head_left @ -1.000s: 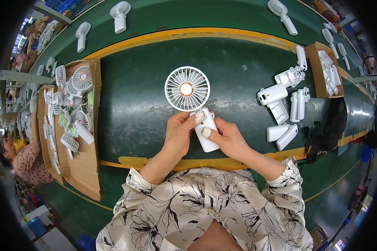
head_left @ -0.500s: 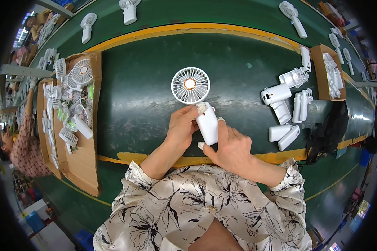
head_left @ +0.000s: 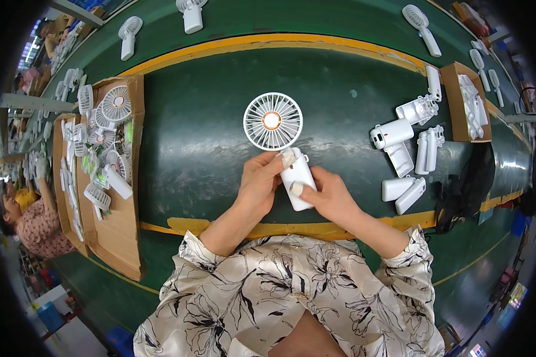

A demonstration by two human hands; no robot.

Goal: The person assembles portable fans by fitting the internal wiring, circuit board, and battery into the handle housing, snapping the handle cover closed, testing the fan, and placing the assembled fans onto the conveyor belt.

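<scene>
A green bench (head_left: 196,137) edged in yellow carries a long cardboard tray (head_left: 122,238) of white fan heads at the person's left and a cluster of loose white handle housings (head_left: 408,154) at the right. At centre lies a white handheld fan (head_left: 273,121), its round grille flat on the bench, its handle (head_left: 296,178) pointing toward the person. The left hand (head_left: 258,184) curls around the handle's left side, fingers closed against its top end. The right hand (head_left: 330,196) grips the handle's lower right side, thumb pressed on its face.
</scene>
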